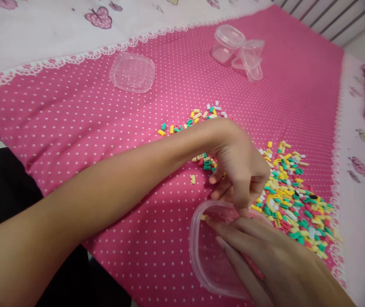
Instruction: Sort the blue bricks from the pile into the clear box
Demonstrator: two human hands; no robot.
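Note:
My left hand (241, 168) reaches in from the left, bent sharply at the wrist, with its fingers curled and one pointing down at the rim of a clear plastic container (196, 256). What its fingers hold, if anything, is hidden. Across the container lies my right hand (265, 251), its fingers stretched out to the left over the opening. A small cream building brick (203, 217) shows at one of its fingertips, by the container's inner wall. Beside both hands spreads a pile of small yellow, green, white and red building bricks (284, 196).
More loose bricks (196, 114) lie beyond my left forearm, and a single cream brick (193, 179) sits left of the hand. A clear lid (132, 72) rests farther back. Clear lidded tubs (227, 42) stand at the far side of the pink dotted cloth (83, 123).

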